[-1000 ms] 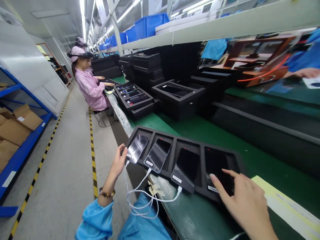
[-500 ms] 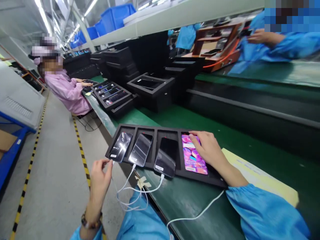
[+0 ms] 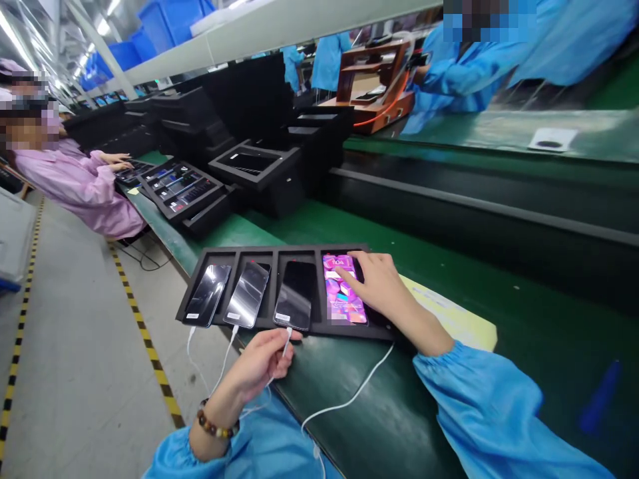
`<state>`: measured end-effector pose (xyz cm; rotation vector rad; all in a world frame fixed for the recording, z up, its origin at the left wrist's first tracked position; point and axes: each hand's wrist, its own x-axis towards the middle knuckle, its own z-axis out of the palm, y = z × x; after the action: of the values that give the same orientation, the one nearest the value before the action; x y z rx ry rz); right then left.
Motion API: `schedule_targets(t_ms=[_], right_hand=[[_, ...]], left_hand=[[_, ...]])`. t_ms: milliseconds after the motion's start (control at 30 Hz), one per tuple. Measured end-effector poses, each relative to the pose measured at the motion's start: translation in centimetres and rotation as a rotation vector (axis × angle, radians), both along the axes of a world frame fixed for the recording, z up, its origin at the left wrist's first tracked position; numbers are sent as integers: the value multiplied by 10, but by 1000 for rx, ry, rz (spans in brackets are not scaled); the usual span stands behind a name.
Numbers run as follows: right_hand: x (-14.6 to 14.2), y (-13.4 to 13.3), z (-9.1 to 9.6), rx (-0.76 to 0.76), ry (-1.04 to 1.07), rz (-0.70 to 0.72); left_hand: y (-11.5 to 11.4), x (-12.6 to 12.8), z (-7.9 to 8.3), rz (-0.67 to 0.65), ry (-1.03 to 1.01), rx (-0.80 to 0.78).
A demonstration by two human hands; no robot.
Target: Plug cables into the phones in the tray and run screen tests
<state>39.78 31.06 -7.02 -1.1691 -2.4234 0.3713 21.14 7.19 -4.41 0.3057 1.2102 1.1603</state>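
A black foam tray [image 3: 372,330] lies on the green bench with phones in its compartments. Its rightmost lit phone [image 3: 343,293] has a pink and purple screen. My right hand [image 3: 384,286] lies over this phone and the tray's back edge, fingers stretched out. My left hand [image 3: 264,362] pinches the white charging cable [image 3: 288,339] at its plug, by the lower end of the third dark phone [image 3: 294,293]. Cables also run from the lower ends of the left phone [image 3: 208,293] and the second phone [image 3: 248,289], whose screens are dark.
Yellow paper [image 3: 452,313] lies right of the tray. Another white cable [image 3: 349,399] hangs over the bench edge. Further back stand phone trays [image 3: 182,189] and stacked black foam boxes [image 3: 277,189]. A person in pink [image 3: 80,183] sits at the left; a person in blue [image 3: 459,73] works across the bench.
My left hand has moved right, from the left phone's cable to the third phone's plug. My right hand stays over the lit phone. The view has shifted right.
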Motion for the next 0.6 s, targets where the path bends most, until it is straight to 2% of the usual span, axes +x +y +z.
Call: schedule_targets(t_ms=[100, 200, 267, 367, 433, 500, 600], right_hand=[[-6, -17, 8, -52, -92, -33], [-19, -28, 22, -202, -97, -68], [-23, -28, 32, -371, 30, -96], [-20, -23, 42, -726, 440, -165], [-15, -20, 46, -906, 643, -206], [-11, -19, 47, -996, 702, -213], [-9, -22, 48, -1104, 688, -138]], left_hand=[[-2, 7, 2, 97, -152, -89], [2, 19, 1, 178, -194, -145], [6, 26, 0, 250, -226, -172], [11, 34, 5, 359, -286, -226], [13, 37, 12, 392, -314, -232], [14, 40, 20, 392, -328, -225], [15, 42, 27, 392, -345, -237]])
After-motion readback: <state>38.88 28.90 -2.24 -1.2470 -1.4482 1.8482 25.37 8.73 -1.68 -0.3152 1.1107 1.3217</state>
